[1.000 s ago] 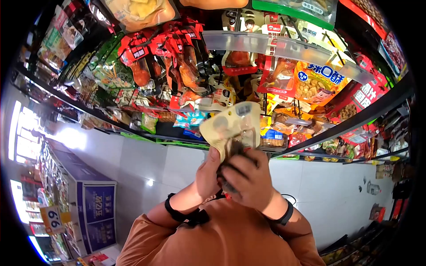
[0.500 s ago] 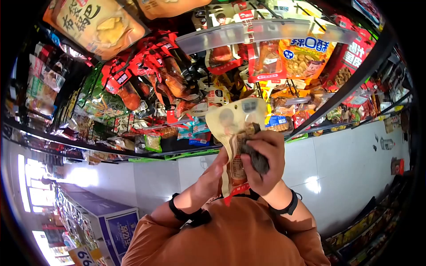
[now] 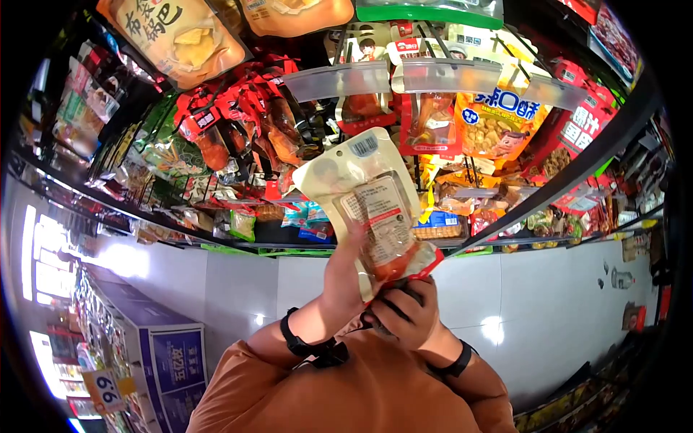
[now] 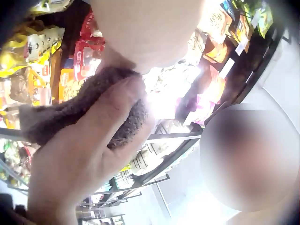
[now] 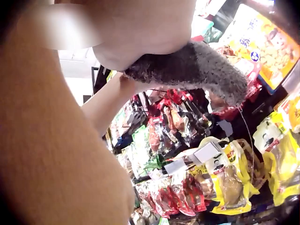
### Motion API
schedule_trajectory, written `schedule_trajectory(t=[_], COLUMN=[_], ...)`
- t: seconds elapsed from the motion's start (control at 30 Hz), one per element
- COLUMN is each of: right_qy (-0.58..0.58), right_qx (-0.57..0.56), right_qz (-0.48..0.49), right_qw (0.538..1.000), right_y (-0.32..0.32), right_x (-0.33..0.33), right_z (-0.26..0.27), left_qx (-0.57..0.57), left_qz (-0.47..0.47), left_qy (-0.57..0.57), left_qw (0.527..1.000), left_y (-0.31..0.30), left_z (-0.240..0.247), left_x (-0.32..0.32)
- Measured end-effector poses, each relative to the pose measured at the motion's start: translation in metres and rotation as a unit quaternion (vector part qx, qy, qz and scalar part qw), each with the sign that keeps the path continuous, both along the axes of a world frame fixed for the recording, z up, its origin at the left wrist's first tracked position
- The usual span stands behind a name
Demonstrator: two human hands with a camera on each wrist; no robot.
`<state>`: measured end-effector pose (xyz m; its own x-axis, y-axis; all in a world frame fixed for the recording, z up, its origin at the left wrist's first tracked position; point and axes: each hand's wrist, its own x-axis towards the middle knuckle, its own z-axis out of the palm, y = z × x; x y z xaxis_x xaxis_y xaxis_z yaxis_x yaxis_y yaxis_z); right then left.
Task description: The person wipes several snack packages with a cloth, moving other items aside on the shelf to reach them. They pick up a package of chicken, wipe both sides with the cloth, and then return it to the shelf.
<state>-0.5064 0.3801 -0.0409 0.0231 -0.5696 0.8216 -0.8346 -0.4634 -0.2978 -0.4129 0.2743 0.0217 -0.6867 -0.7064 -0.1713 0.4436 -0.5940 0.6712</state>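
At 12 o'clock a stocked shelf is spanning the head view, pale tiled floor is showing towards 4, and a purple display stand is standing at 8. Near the centre, a flat plastic cream pouch is leaning towards 11; the left hand is pinching it, thumb blurring, other fingers mostly hiding behind. At 5 from the pouch, the right hand, fingers clamping a fuzzy grey cloth, is largely covering it.
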Motion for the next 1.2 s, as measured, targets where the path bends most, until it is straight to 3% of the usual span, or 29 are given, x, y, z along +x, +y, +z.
schedule_trajectory(t=[0.07, 0.13, 0.2, 0.23, 0.27, 0.33, 0.4, 0.5, 0.6, 0.67, 0.73, 0.83, 1.0, 1.07, 1.13, 1.2], right_qy=[-0.003, -0.029, -0.102, -0.102, -0.104, -0.097, -0.112, -0.116, -0.112, -0.12, -0.127, -0.133, -0.13, -0.148, -0.147, -0.157], right_qx=[0.025, 0.169, 0.226, 0.219, 0.212, 0.195, 0.188, 0.208, 0.232, 0.241, 0.237, 0.238, 0.248, 0.265, 0.265, 0.279], right_qz=[0.004, -0.004, 0.033, 0.004, -0.024, -0.061, -0.056, -0.033, -0.006, -0.019, -0.031, -0.071, -0.144, -0.184, -0.196, -0.2], right_qw=[1.0, 0.985, 0.968, 0.97, 0.971, 0.974, 0.974, 0.971, 0.966, 0.963, 0.963, 0.959, 0.949, 0.935, 0.933, 0.926], right_y=[0.007, 0.01, 0.015, 0.019, 0.022, 0.023, 0.019, 0.013, 0.003, -0.005, -0.01, -0.008, -0.002, 0.0, -0.001, -0.001], right_x=[-0.013, -0.029, -0.054, -0.064, -0.073, -0.089, -0.098, -0.095, -0.085, -0.076, -0.071, -0.064, -0.058, -0.052, -0.042, -0.033], right_z=[0.01, 0.02, 0.011, 0.008, 0.006, 0.003, -0.003, -0.004, -0.004, -0.005, -0.01, -0.013, -0.016, -0.018, -0.018, -0.021], left_qx=[-0.043, -0.004, -0.189, -0.199, -0.455, -0.645, -0.727, -0.725, -0.727, -0.738, -0.734, -0.737, -0.757, -0.756, -0.724, -0.739], left_qz=[0.017, 0.057, 0.048, 0.007, 0.052, 0.083, 0.127, 0.155, 0.154, 0.133, 0.154, 0.147, 0.168, 0.133, 0.144, 0.141], left_qy=[-0.021, 0.015, -0.111, -0.254, -0.291, -0.396, -0.487, -0.57, -0.58, -0.596, -0.588, -0.595, -0.548, -0.56, -0.539, -0.532], left_qw=[0.999, 0.998, 0.974, 0.947, 0.84, 0.648, 0.466, 0.354, 0.333, 0.288, 0.303, 0.284, 0.315, 0.312, 0.406, 0.39], left_y=[0.007, 0.006, 0.001, -0.001, -0.005, -0.011, -0.018, -0.038, -0.077, -0.108, -0.131, -0.16, -0.195, -0.203, -0.206, -0.21], left_z=[-0.004, -0.015, -0.028, -0.03, -0.05, -0.045, -0.061, -0.064, -0.061, -0.062, -0.059, -0.064, -0.08, -0.086, -0.084, -0.089], left_x=[-0.009, -0.014, -0.008, -0.001, 0.011, 0.02, 0.038, 0.058, 0.066, 0.068, 0.066, 0.07, 0.069, 0.068, 0.061, 0.061])
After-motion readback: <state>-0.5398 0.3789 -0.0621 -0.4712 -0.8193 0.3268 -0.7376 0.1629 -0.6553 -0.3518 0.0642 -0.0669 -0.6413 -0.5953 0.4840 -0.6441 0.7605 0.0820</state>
